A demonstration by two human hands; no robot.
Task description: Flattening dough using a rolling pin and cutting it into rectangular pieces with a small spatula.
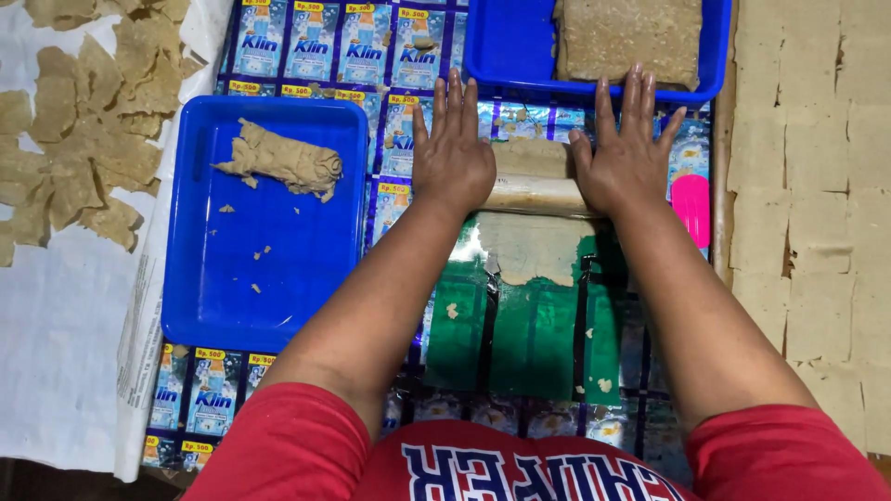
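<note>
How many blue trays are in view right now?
2. One blue tray lies left of the left hand, holding a dough lump. The other sits at the top, partly cut off.

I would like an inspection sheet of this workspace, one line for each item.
Surface: mat of printed plastic sachet sheets, blue and green.
Job's things: pale wooden rolling pin lying across a thin beige dough sheet.
Clutter: blue plastic tray with a rolled dough lump; second blue tray with a dough slab; pink plastic scraper; dough scraps on white sheet; cut dough squares.
Grippers: left hand and right hand flat on the pin.
Cables: nothing seen.
Surroundings: nothing seen.
</note>
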